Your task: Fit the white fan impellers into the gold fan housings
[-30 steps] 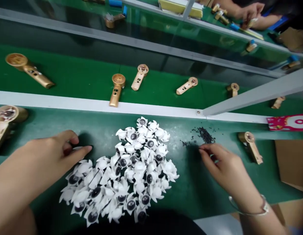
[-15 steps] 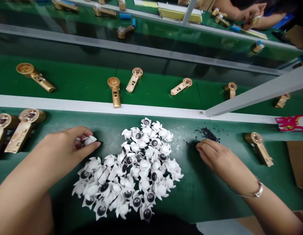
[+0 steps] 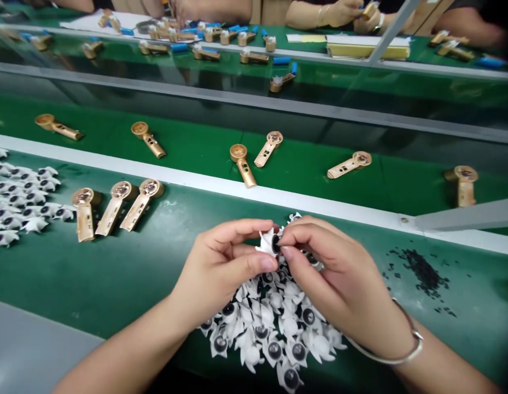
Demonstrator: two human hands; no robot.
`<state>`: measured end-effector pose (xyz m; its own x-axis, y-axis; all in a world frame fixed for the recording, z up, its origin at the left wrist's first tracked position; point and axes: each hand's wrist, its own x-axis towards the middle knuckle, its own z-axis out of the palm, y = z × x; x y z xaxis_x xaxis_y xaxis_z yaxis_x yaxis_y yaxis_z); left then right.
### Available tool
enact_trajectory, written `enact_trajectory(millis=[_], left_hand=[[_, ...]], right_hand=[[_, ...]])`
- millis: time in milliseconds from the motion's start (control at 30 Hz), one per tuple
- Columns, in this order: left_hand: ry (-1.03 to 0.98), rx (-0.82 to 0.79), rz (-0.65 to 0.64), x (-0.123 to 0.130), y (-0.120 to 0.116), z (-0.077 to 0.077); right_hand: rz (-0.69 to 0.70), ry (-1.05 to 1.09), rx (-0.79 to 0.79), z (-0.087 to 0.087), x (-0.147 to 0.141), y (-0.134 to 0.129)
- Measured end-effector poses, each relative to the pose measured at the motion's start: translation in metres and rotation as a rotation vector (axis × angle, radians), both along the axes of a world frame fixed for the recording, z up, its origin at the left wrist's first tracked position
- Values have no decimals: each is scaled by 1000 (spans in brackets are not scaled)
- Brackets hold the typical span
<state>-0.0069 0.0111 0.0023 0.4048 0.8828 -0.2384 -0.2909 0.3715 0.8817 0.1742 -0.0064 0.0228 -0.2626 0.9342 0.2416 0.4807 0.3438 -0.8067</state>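
A small white fan blade (image 3: 267,242) with a dark round hub is pinched between the thumb and fingers of my left hand (image 3: 219,265). From the other side my right hand (image 3: 344,268) comes up to it, thumb and forefinger closed at the hub. Whatever those right fingertips hold is too small and covered to make out. Beneath both hands spreads a heap of similar white fan blades (image 3: 274,350), several showing dark hubs. Off to the right of my right hand lies a scatter of tiny black pieces (image 3: 424,271).
Three gold fan housings (image 3: 128,205) stand left of my hands, with rows of white blades (image 3: 22,191) beyond. Behind a white rail (image 3: 188,169), more gold housings (image 3: 239,164) lie on a green strip. Co-workers' hands (image 3: 339,13) handle parts across the far bench.
My right hand has left the black pieces and met my left hand over the heap. My left hand has brought the fan blade there. The view has turned left.
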Motion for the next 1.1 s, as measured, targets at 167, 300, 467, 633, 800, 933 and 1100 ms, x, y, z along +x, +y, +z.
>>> enact_trajectory(millis=[167,300,467,633,800,933,1100], left_hand=[[-45,-78,-12,-2,2,1],[-60,-93,2,0,1,1],[-36,-64,99,-2,4,-2],[-39,-54,285,-7,15,-5],[-115,-114,306,-11,23,-3],[-163,-68,295,-16,26,-2],[-230,-113,278,-18,25,2]], right_hand=[[-96,-49,28,-4,-2,-2],[-138,-117,72,-6,-7,-5],[3,-244,348,-8,1,-12],[-28,-355,311,-9,-6,62],[-484,-453,-278,-29,-46,194],[-462,-415,-423,-39,-57,235],[-278,-308,-517,-25,-30,175]])
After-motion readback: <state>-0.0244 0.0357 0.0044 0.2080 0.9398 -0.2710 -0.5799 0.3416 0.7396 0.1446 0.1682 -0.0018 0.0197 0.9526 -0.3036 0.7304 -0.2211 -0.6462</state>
